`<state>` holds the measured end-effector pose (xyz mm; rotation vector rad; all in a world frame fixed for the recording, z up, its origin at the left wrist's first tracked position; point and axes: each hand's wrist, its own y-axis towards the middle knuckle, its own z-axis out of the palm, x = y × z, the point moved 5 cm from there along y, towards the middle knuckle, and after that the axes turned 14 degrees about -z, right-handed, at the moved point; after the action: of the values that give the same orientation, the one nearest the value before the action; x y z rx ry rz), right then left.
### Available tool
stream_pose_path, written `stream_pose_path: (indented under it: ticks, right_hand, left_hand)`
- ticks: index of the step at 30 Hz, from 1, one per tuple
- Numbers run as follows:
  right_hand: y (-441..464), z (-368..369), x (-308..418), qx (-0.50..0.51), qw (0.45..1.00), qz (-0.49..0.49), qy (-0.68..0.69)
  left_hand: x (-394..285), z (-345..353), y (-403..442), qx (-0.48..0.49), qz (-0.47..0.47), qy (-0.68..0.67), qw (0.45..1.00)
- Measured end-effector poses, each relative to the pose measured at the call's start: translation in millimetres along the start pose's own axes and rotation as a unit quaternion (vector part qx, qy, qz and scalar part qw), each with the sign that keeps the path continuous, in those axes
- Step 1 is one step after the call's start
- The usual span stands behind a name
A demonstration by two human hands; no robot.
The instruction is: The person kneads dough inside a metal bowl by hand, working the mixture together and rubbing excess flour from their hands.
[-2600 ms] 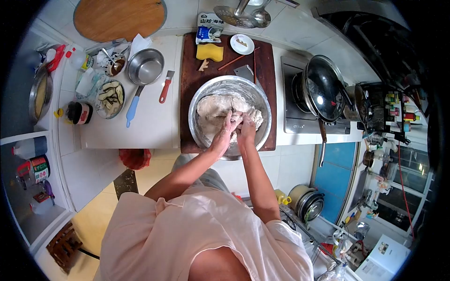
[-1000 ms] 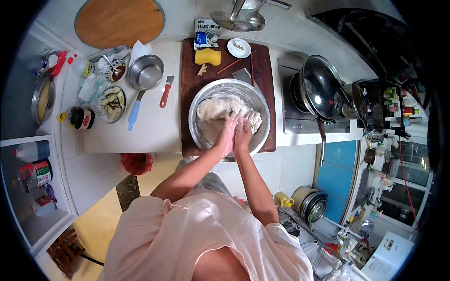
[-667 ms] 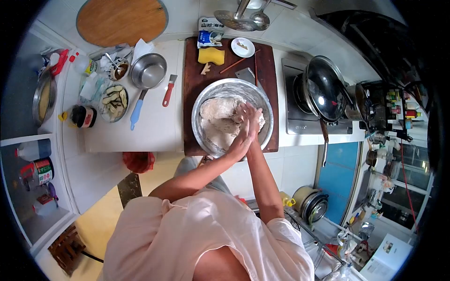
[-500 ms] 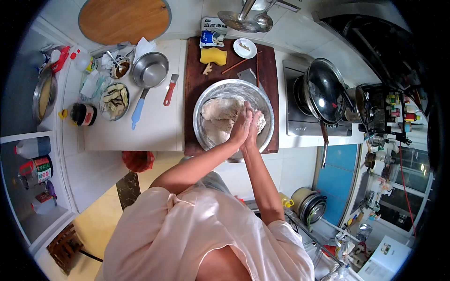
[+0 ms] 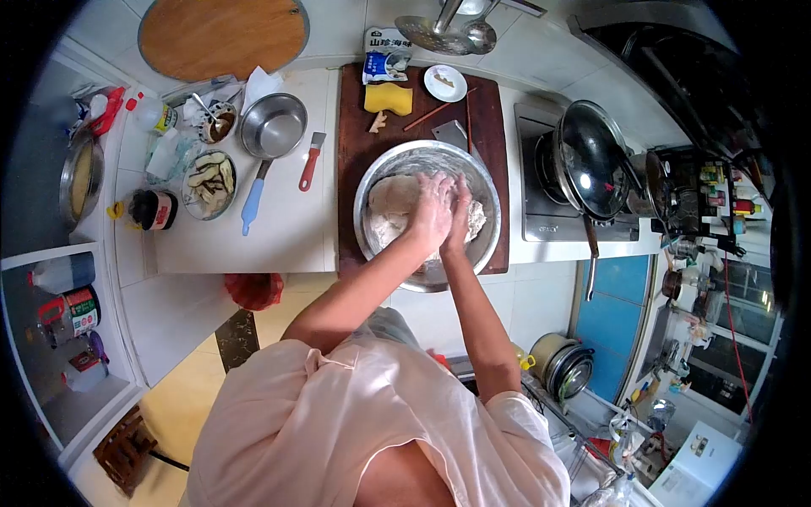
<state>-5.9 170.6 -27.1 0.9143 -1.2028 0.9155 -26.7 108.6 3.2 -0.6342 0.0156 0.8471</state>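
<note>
A metal bowl (image 5: 365, 241) stands on the dark wooden board (image 5: 355, 154) and holds pale, floury dough (image 5: 391, 198). My left hand (image 5: 431, 209) lies over the dough near the bowl's middle, its fingers spread and dusted with flour. Just to its right is my right hand (image 5: 459, 215), held on edge with straight fingers, against the dough's right part. Neither hand is wrapped round anything. Behind the bowl lie a cleaver (image 5: 450, 133), a yellow sponge (image 5: 389, 99), a piece of ginger (image 5: 378, 122) and a small white plate (image 5: 444, 84).
Left on the counter (image 5: 287, 245) are a saucepan (image 5: 274, 125), a red-handled scraper (image 5: 312, 162), a plate of sliced food (image 5: 209, 184) and a dark-lidded jar (image 5: 154, 209). A wok with a glass lid (image 5: 591, 160) sits on the stove (image 5: 541, 226) at the right.
My hands were pressed close together at the dough's right side. Now my left hand has spread its fingers and shifted left over the dough, while my right hand stays upright beside it.
</note>
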Motion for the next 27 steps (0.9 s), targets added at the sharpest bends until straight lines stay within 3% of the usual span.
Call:
stream_pose_path:
  ticks: [2,4,7,10,12,13,14,17,20,23,26,27]
  right_hand:
    - [7,-13,-6,-0.070,0.992,0.017,0.102]
    - [10,-21,-9,-0.126,0.984,0.009,0.129]
    - [15,-15,20,-0.174,0.929,0.034,0.325]
    - [20,-15,21,-0.180,0.860,0.058,0.474]
    - [22,-6,20,-0.182,0.822,0.078,0.533]
    - [23,-1,19,-0.166,0.805,0.079,0.564]
    - [23,0,18,-0.158,0.821,0.072,0.543]
    - [20,7,18,-0.130,0.869,0.055,0.474]
    - [18,11,26,-0.090,0.925,0.036,0.368]
    - [8,15,27,-0.015,0.977,0.003,0.214]
    - [-9,18,21,0.032,0.999,0.024,0.008]
    - [-18,29,40,0.106,0.985,-0.002,-0.134]
  left_hand:
    - [-7,9,-7,0.029,-0.101,-0.217,0.970]
    - [-9,-10,-1,0.020,-0.055,-0.147,0.987]
    - [-6,-44,1,-0.018,0.010,-0.025,0.999]
    - [33,-62,-6,-0.025,-0.085,0.126,0.988]
    - [51,-48,-25,-0.014,-0.141,0.043,0.989]
    - [56,-48,-26,0.024,-0.115,0.043,0.992]
    - [59,-49,-25,0.062,-0.089,0.043,0.993]
    - [55,-61,-30,-0.046,-0.109,0.180,0.977]
    - [43,-37,-40,-0.081,-0.077,0.154,0.982]
    - [55,-61,-24,-0.202,-0.122,0.235,0.943]
    - [63,-72,-6,-0.168,-0.138,0.087,0.972]
    - [76,-92,21,-0.067,-0.205,0.082,0.973]
